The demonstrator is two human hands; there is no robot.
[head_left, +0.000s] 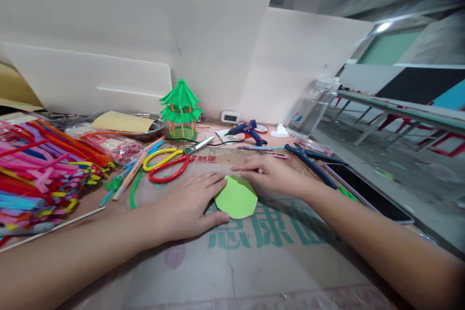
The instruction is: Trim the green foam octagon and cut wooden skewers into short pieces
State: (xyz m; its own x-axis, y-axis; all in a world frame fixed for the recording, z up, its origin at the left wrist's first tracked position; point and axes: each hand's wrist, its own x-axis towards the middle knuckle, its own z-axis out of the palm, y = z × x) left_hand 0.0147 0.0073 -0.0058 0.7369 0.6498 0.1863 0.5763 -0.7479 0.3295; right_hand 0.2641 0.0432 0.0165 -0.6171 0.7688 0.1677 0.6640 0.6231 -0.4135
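Observation:
A light-green many-sided piece of card [237, 197] with a pale edge lies flat on the printed sheet covering the table. My left hand [192, 201] rests flat at its left side, fingers stretched out and thumb apart, touching the card's edge. Over the card's upper right edge reaches my right hand [271, 173], its fingers extended to the left and partly apart; I see nothing held in it. Just beyond my left hand are scissors [174, 161] with one yellow and one red handle loop, blades apart.
At the back stands a small green-roofed pavilion model [180, 111]. A blue glue gun [249, 131], a white digital clock [230, 116] and a large water bottle [312, 109] are nearby. Pipe cleaners [47, 169] heap at left. Blue-handled pliers [314, 167] and a phone [366, 191] lie right.

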